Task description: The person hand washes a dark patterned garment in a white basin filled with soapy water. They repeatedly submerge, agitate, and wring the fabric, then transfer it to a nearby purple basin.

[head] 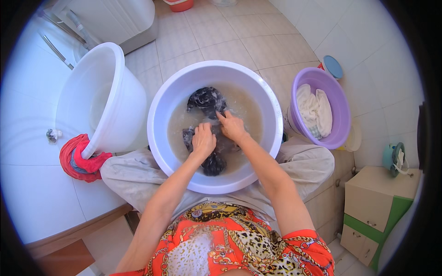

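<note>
A wide white plastic basin (272,138) stands between my bent legs, holding murky, greyish-brown water (250,110). Dark wet cloth (206,100) lies bunched in that water, with pale suds on its folds. My left hand (204,138) is curled over the lower part of the cloth, its fingers bent around the fabric. Just up and to the right, my right hand (232,127) pinches the cloth at the lower edge of the upper bunch. Murky water hides part of the fabric between the hands; whether it is one piece or two I cannot tell.
A tilted white tub (134,103) stands left, with red cloth (83,158) over its rim. To the right, a purple basin (340,127) holds white cloth (312,107). A small cabinet (369,200) stands lower right. A red container (179,5) sits on the tiled floor (214,32).
</note>
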Demonstrator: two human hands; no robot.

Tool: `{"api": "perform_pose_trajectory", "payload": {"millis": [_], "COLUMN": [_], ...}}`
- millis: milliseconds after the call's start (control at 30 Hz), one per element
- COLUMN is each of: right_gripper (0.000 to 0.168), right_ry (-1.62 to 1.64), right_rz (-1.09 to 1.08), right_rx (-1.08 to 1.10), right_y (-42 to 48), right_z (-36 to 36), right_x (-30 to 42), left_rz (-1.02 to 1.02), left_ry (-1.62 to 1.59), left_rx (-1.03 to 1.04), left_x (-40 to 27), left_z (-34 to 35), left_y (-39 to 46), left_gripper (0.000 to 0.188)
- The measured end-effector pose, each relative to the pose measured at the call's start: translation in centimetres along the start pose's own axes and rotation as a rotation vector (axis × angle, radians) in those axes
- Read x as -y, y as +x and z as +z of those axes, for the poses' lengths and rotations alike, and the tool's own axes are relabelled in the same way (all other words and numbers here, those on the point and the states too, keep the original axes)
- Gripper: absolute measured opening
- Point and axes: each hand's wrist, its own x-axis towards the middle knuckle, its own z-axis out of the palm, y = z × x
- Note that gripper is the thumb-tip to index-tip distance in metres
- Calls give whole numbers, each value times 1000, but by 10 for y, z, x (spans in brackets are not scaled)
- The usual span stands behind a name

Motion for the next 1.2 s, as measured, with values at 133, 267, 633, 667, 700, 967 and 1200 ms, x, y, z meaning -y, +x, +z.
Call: {"api": "perform_pose_trajectory", "payload": {"millis": [133, 267, 633, 667, 700, 967, 1200], "right_gripper": [52, 49, 37, 37, 39, 14, 14], "right_ry": [24, 99, 937, 858, 876, 473, 617], "right_rz": [150, -34, 334, 116, 5, -306, -154], "right_rx": [-98, 39, -388, -527, -500, -558, -638], "right_y": [0, -3, 16, 5, -7, -27, -20], "right_z": [6, -1, 18, -4, -25, -37, -23], "right_x": [7, -1, 22, 54, 77, 101, 105], "left_rz": [-20, -6, -929, -962, -891, -595, -409], "left_ry": [204, 340, -1261, -1425, -1546, -2050, -2133], "left_rx": [342, 676, -188, -231, -111, -2, 359], "left_x": [10, 15, -12, -5, 3, -9, 52], "left_z": [-9, -19, -12, -12, -17, -11, 24], "left_y": [-9, -17, 47, 59, 61, 53, 60], "left_gripper": [22, 25, 60, 55, 48, 44, 24]}}
